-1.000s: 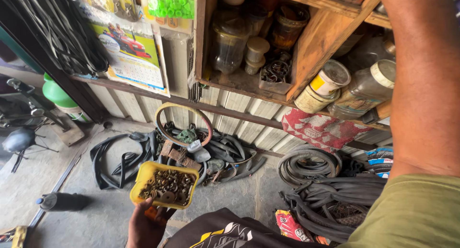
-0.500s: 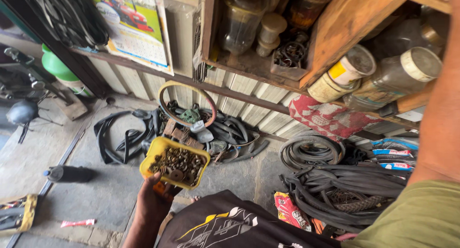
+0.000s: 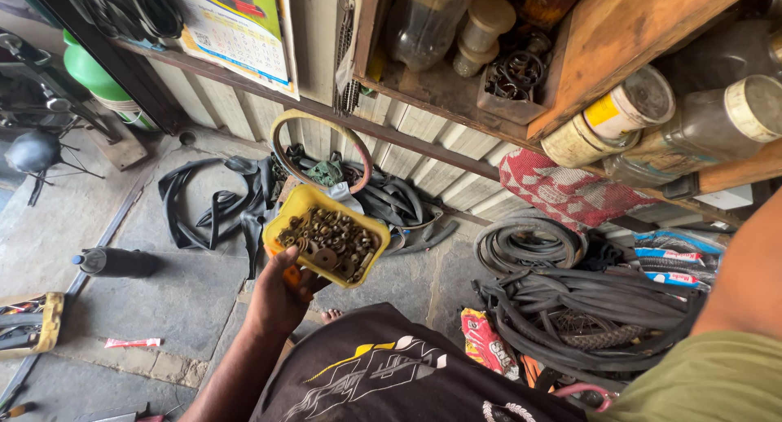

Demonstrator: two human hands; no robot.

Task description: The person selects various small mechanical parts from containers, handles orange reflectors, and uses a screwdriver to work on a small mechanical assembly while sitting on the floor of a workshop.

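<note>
- Since half a second earlier, the yellow tray (image 3: 303, 204) had come a little higher and closer in the view, and the shelf had slid toward the upper edge.
- Wooden shelf (image 3: 619, 31) stood at upper right, carrying two tins lying on their sides (image 3: 619, 116), a clear plastic jar (image 3: 428, 23) and a small box of metal rings (image 3: 511, 72).
- Coiled black rubber tubes and tyres (image 3: 586, 308) lay heaped on the floor at the right, just beside a patterned red cloth (image 3: 562, 190).
- More black inner tubes (image 3: 216, 198) sprawled on the concrete floor (image 3: 163, 292) behind the tray, with a worn ring-shaped rim (image 3: 285, 133) propped against the corrugated wall.
- A calendar (image 3: 236, 31) hung on the wall at upper left, near a green bottle (image 3: 94, 76).
- The yellow tray, filled with rusty nuts and washers (image 3: 330, 241), was held level above the floor, in front of the person's dark printed shirt.
- The left hand (image 3: 281, 296) was clamped on the tray's near edge from below, thumb against the rim.
- The right hand was out of view; only the raised arm showed at the right edge, so I cannot tell its state.
- A black cylinder (image 3: 118, 261) lay on the floor at the left, well apart from the tray.
</note>
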